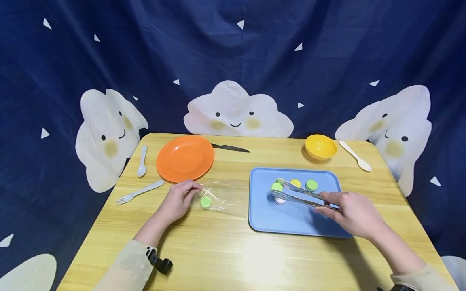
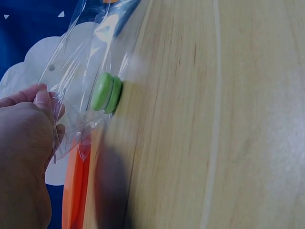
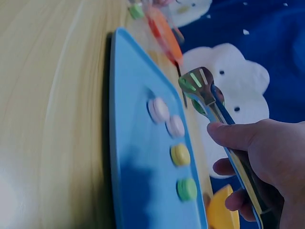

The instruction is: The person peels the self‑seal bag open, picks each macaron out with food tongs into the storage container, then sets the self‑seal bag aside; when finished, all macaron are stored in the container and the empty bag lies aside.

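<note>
currently, by label:
left hand [image 1: 177,201]: fingers curled, the edge of a clear plastic bag [image 1: 218,194] is pinched between thumb and fingertips; the bag is kept on the wooden table [image 1: 225,250], just left of the blue tray [image 1: 291,220].
bag contents: one green macaron [image 1: 205,202] is seen inside the bag, near the held end.
right hand [image 1: 354,214]: fingers wrapped round the handles of metal tongs [image 1: 302,195]; the tongs are held over the tray, tips pointing left.
tongs' tips: a second green macaron [image 1: 276,186] appears clamped between them in the head view; in the right wrist view the tips are seen raised above the tray.
tray contents: a yellow macaron [image 1: 296,183], another green macaron [image 1: 311,185] and a pale pink macaron [image 1: 279,200] are laid on the tray; one more pale piece is shown beside the pink one in the right wrist view.
elsewhere on the table: an orange plate [image 1: 185,158], a black knife [image 1: 230,148], a white spoon [image 1: 142,161], a white fork [image 1: 139,192], a yellow bowl [image 1: 320,146], a cream spoon [image 1: 354,155].
</note>
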`<state>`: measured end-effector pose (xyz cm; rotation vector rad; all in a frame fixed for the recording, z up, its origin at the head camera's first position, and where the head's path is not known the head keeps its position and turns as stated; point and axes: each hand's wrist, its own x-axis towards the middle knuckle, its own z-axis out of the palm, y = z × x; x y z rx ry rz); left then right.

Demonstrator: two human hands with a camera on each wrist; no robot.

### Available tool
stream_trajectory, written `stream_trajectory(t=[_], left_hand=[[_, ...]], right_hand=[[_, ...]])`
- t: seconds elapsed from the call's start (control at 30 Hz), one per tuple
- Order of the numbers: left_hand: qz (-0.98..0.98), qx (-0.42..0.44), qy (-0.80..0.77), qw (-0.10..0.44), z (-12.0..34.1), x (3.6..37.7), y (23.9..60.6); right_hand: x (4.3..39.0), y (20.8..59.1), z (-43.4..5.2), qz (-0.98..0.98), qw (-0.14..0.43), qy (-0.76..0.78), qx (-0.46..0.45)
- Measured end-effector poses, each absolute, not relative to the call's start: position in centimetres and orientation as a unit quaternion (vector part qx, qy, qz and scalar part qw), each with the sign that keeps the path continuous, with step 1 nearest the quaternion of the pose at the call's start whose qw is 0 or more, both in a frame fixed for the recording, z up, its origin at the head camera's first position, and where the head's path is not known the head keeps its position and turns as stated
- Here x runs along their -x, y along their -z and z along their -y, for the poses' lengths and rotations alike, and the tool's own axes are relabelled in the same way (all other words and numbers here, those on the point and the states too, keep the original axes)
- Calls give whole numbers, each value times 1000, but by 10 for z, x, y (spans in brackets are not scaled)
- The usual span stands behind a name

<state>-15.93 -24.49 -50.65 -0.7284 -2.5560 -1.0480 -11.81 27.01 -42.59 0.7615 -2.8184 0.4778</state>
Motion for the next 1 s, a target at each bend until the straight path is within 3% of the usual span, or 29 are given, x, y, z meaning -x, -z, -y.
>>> stream_trajectory(t=[0.17,0.5,0.73,1.0], left_hand=[[886,250,365,138,246,159,507],[888,247,363,138,246,160,508],[887,246,363,142,247,159,508],[890,244,358,144,246,158,508]], right_hand=[[108,430,-294,957,102,-144,-232],[94,452,-325,970,64,-131,-194],[93,456,-327,975,23,-138,-170],[96,440,-308,975,18,-148,-165]])
